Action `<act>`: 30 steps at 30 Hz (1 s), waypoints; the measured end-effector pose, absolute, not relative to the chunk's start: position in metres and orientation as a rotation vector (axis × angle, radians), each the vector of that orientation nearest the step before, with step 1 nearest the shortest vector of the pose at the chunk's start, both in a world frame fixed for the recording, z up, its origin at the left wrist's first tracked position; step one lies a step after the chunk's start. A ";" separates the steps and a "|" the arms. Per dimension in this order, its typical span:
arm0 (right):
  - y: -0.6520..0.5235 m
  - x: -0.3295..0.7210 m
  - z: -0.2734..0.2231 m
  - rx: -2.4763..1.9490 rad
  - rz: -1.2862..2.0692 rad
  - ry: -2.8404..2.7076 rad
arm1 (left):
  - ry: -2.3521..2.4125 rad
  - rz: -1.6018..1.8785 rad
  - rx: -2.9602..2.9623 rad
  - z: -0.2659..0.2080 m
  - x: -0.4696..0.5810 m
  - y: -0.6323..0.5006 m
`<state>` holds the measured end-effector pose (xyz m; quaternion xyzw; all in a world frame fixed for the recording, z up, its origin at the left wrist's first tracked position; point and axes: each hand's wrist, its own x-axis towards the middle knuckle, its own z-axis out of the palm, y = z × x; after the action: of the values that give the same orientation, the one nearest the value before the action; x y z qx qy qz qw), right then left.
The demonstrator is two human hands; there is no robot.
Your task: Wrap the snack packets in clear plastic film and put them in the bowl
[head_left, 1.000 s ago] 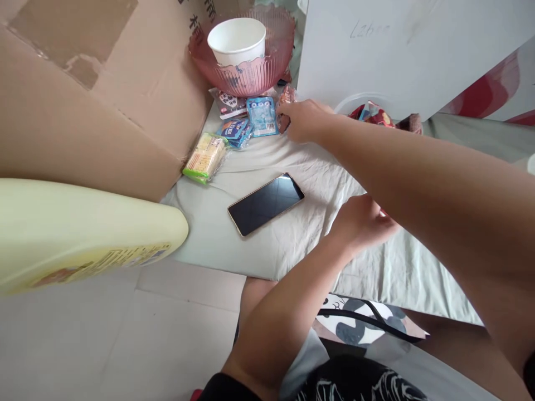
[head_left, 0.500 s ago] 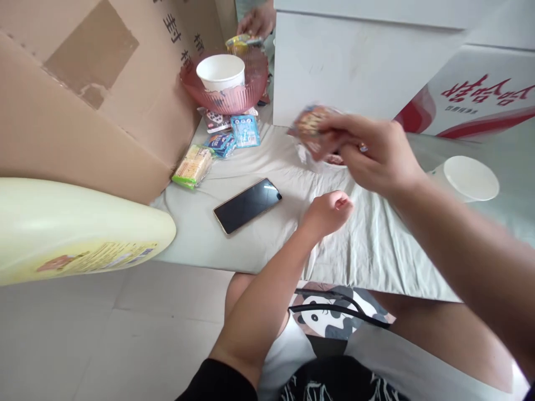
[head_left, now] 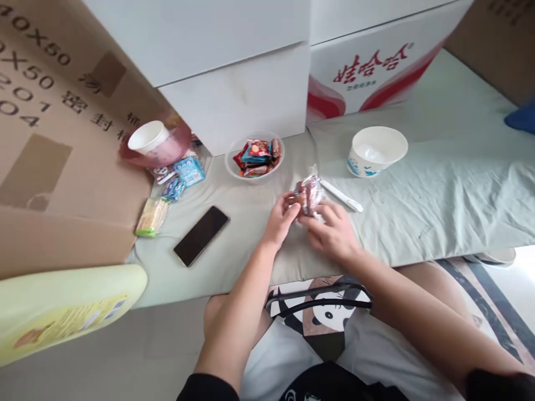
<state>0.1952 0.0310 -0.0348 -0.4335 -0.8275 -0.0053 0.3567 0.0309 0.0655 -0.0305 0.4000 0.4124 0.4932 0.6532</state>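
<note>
Between my hands, above the cloth-covered surface, is a clear plastic-wrapped snack packet (head_left: 310, 195) with reddish-brown contents. My left hand (head_left: 279, 220) pinches its left side between thumb and fingers. My right hand (head_left: 334, 229) has its fingers closed at the packet's lower right edge; the fingertips are partly hidden. Just right of the packet lies a slim white tool (head_left: 341, 196), perhaps a utility knife. Behind it stands a clear round bowl (head_left: 229, 167) of small wrapped snacks (head_left: 258, 149). A white paper bowl (head_left: 368, 167) with a blue print stands to the right.
A black phone (head_left: 201, 236) lies to the left. Several snack packs (head_left: 189, 171) and a pink bowl (head_left: 179, 146) holding a white paper cup (head_left: 147, 136) sit beside a cardboard box (head_left: 83, 184). White cartons (head_left: 238, 94) line the back. A pale yellow bottle (head_left: 75, 301) juts in at left.
My right hand has come down toward the front with the packet, and my left hand has opened from a fist to grip it. The view has swung right; the other person's hand is out of view.
</note>
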 end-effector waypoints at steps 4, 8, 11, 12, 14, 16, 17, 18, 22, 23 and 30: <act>0.025 0.192 -0.031 -0.850 0.159 -2.259 | 0.892 1.126 0.887 -0.029 0.027 0.066; 0.029 0.206 -0.026 -0.895 0.390 -1.935 | 0.901 1.049 0.907 -0.026 0.022 0.063; 0.042 0.216 -0.025 -1.149 0.674 -1.465 | 0.906 1.021 0.902 -0.028 0.019 0.064; 0.047 0.217 -0.026 -1.187 0.829 -1.340 | 0.920 1.017 0.904 -0.029 0.019 0.065; 0.055 0.216 -0.025 -1.143 1.168 -1.205 | 0.962 1.030 0.934 -0.032 0.018 0.066; 0.059 0.212 -0.022 -1.035 1.399 -1.214 | 0.991 1.049 1.004 -0.034 0.019 0.065; 0.060 0.210 -0.020 -0.995 1.441 -1.254 | 0.992 1.041 1.054 -0.034 0.019 0.064; 0.060 0.208 -0.018 -0.967 1.435 -1.307 | 0.985 1.017 1.109 -0.033 0.020 0.063; 0.055 0.205 -0.016 -0.942 1.182 -1.525 | 0.984 0.888 1.243 -0.030 0.024 0.058; 0.054 0.206 -0.018 -0.956 1.105 -1.559 | 0.997 0.876 1.247 -0.029 0.025 0.058; 0.040 0.206 -0.026 -1.053 0.685 -1.728 | 1.040 0.996 1.267 -0.037 0.023 0.058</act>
<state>0.2063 0.0400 -0.0263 -0.4319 -0.7088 0.2809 0.4819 0.0232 0.0584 -0.0371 0.5407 0.4439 0.4252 0.5742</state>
